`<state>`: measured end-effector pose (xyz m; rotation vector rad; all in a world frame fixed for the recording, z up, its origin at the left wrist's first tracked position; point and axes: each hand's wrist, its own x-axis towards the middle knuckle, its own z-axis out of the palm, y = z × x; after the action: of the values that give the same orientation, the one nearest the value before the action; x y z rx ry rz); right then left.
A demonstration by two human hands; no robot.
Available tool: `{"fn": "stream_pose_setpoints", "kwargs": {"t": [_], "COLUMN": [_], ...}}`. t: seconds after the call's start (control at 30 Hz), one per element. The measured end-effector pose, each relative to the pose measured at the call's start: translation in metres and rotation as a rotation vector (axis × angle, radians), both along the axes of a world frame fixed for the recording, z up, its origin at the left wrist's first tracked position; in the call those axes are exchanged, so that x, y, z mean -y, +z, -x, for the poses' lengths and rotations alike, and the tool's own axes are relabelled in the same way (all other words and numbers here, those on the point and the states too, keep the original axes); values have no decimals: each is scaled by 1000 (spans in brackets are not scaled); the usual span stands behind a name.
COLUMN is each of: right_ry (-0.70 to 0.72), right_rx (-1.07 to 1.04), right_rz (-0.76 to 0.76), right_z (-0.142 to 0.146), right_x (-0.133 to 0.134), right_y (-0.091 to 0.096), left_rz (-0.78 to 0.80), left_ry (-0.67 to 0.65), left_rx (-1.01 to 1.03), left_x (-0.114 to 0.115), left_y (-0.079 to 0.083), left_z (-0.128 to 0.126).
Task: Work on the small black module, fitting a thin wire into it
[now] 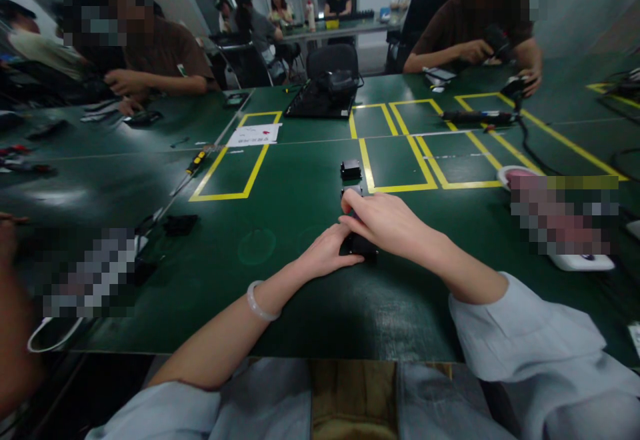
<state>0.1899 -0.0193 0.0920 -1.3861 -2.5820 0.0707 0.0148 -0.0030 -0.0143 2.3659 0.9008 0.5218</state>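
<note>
A small black part (363, 245) lies on the green table in front of me, partly hidden by my hands. My left hand (325, 253), with a pale bracelet at the wrist, rests on the table with its thumb and fingers around the part's left side. Over its far end, my right hand (383, 220) is closed in a pinch; what sits between those fingertips is hidden. Just beyond the fingers are a small black block (351, 170) and another dark piece partly covered by my right hand.
Yellow tape rectangles mark the green table (300, 293). At left lie a yellow-and-black screwdriver (197, 161), a black item (180, 225) and a blurred-out device; a pink-and-white object (583, 262) is at right. A black tray (320, 100) stands farther back. People sit around the table.
</note>
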Motion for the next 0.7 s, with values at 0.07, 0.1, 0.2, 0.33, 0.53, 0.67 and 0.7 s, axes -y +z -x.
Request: {"fn": "stream_pose_setpoints", "kwargs": {"t": [0.07, 0.1, 0.2, 0.33, 0.53, 0.67, 0.7], "right_ry": [-6, -9, -13, -1, 11, 11, 8], "right_rx": [2, 4, 0, -22, -18, -23, -23], "right_rz": [6, 8, 7, 6, 13, 13, 14], "right_z": [0, 0, 0, -1, -2, -2, -2], "right_x": [0, 0, 1, 2, 0, 1, 1], "right_y": [0, 0, 0, 1, -1, 0, 0], "left_rz": [11, 16, 21, 13, 1, 3, 4], "left_ry": [-2, -2, 6, 14, 9, 13, 14], "left_rx": [3, 8, 16, 21, 29, 30, 29], "left_x": [0, 0, 0, 0, 1, 2, 2], "left_y": [2, 3, 3, 2, 2, 4, 4], "left_z": [0, 0, -1, 0, 0, -1, -1]}}
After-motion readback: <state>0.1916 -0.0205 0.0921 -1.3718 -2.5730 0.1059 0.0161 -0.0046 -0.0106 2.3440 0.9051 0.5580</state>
